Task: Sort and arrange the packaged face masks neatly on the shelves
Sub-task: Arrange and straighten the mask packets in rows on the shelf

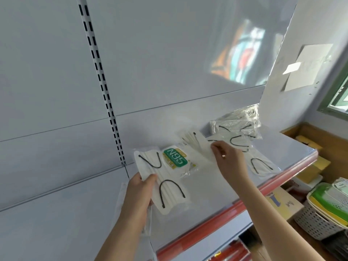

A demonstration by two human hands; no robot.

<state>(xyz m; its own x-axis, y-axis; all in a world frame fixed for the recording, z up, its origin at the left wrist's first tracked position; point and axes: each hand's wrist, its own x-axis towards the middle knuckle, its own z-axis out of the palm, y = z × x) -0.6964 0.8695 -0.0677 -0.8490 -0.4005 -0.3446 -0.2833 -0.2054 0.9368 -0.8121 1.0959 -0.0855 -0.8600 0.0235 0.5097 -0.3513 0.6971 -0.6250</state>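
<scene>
White perforated baskets (318, 221) stacked lower right, cardboard boxes (282, 202) beside, paper (308, 66) on wall, green window frame (335, 95).

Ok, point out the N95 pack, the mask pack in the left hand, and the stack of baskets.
N95 pack (175, 157): head view, on its green label.
Mask pack in the left hand (169, 187): head view, white mask between the black ear loops.
Stack of baskets (320, 221): head view, white perforated side wall.

Small shop, I'd say: I'm at a white retail gondola shelf (216, 178) with a red price rail (222, 221) on its front edge and a slotted upright (101, 80) at 11 o'clock. Packaged masks (237, 129) lie on it, one labelled N95 (175, 156). Stacked plastic baskets (323, 211) and cardboard boxes (282, 202) sit at 4 o'clock.
</scene>
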